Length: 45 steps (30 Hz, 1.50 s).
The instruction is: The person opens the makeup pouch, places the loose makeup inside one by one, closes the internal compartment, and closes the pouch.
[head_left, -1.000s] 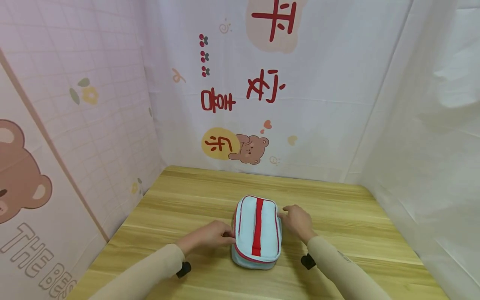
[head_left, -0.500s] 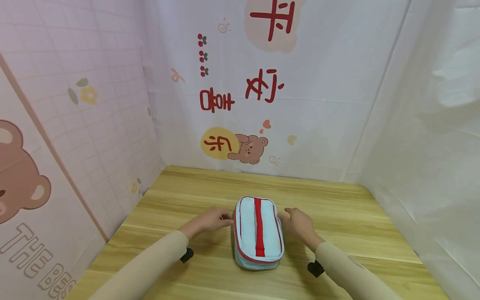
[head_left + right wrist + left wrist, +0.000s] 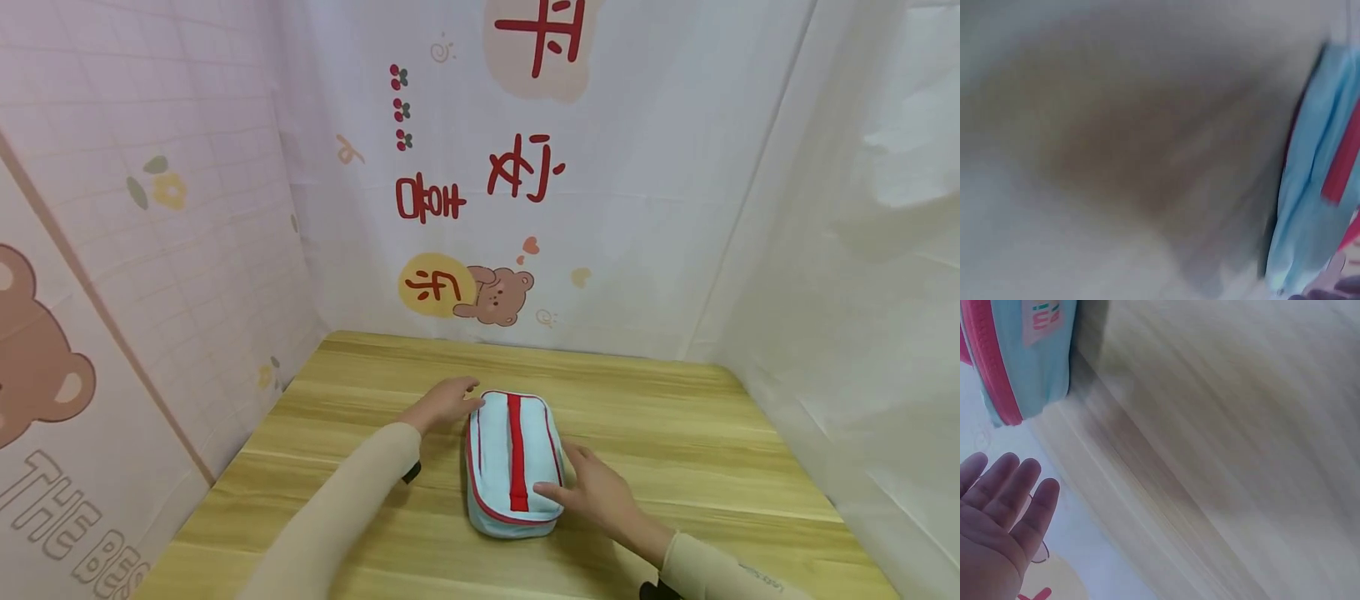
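A light blue zippered pouch (image 3: 497, 454) with red piping and a red strap down its top lies on the wooden table, zipped round its rim as far as I can see. My left hand (image 3: 444, 402) is at its far left corner, fingers extended; the left wrist view shows that hand (image 3: 997, 519) with straight fingers, apart from the pouch (image 3: 1038, 362). On the near right side is my right hand (image 3: 600, 492), thumb spread over the pouch's top edge and fingers along its side. Whether the thumb touches cannot be told. In the right wrist view the pouch (image 3: 1310, 187) shows blurred.
The wood-grain tabletop (image 3: 675, 433) extends on all sides of the pouch. Behind it hangs a white printed cloth (image 3: 637, 167), with more cloth at the left (image 3: 210, 250) and right (image 3: 862, 292).
My left hand has moved away from me along the pouch's left side to its far corner. My right hand has come nearer, its thumb now over the top edge. The pouch has shifted only slightly.
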### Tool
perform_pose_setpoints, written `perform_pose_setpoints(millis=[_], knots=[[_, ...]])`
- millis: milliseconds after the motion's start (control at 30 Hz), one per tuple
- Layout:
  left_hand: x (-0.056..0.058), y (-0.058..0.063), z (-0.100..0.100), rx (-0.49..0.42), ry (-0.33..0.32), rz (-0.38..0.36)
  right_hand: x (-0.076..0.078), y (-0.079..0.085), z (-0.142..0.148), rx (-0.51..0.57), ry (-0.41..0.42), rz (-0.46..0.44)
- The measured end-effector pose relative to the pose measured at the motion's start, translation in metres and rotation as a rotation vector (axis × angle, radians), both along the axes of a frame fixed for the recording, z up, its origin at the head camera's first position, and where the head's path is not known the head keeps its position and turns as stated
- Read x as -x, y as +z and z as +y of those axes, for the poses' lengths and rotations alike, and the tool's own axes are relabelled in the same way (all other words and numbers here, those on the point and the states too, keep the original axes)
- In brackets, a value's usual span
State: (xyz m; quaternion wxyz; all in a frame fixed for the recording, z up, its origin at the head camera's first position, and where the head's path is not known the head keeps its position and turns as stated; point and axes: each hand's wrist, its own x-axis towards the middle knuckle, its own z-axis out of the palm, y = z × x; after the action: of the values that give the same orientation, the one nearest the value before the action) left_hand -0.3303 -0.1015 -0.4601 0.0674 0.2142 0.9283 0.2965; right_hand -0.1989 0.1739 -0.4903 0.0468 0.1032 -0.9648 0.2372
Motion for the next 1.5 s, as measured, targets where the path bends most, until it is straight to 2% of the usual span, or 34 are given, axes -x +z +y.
perform_pose_setpoints(millis=[167, 267, 367, 467, 567, 800, 967, 1167, 1367, 1500], knots=[[0.007, 0.002, 0.017, 0.036, 0.018, -0.002, -0.02, -0.002, -0.008, -0.032, 0.031, 0.002], [0.007, 0.003, 0.022, 0.055, 0.034, -0.013, -0.024, -0.005, -0.012, -0.045, 0.061, 0.024], [0.007, 0.004, 0.024, 0.074, 0.02, -0.035, -0.024, -0.007, -0.014, -0.049, 0.074, 0.034], [0.006, 0.004, 0.024, 0.102, -0.012, -0.044, -0.022, -0.009, -0.015, -0.058, 0.075, 0.032], [0.007, 0.002, 0.022, 0.124, -0.034, -0.012, -0.019, -0.01, -0.013, -0.071, 0.085, 0.043], [0.009, -0.002, 0.011, 0.102, -0.019, 0.013, -0.011, -0.011, -0.002, -0.102, 0.102, 0.067], [0.008, -0.003, 0.001, 0.098, -0.015, 0.013, -0.007, -0.01, 0.009, -0.078, 0.095, 0.084], [0.005, -0.004, -0.01, 0.078, -0.014, -0.02, 0.0, -0.011, 0.024, -0.04, 0.067, 0.074], [0.001, -0.006, -0.018, 0.048, 0.005, -0.105, 0.013, -0.013, 0.04, -0.022, 0.041, 0.075], [-0.003, -0.006, -0.02, 0.03, -0.007, -0.122, 0.023, -0.013, 0.048, -0.029, 0.041, 0.1]])
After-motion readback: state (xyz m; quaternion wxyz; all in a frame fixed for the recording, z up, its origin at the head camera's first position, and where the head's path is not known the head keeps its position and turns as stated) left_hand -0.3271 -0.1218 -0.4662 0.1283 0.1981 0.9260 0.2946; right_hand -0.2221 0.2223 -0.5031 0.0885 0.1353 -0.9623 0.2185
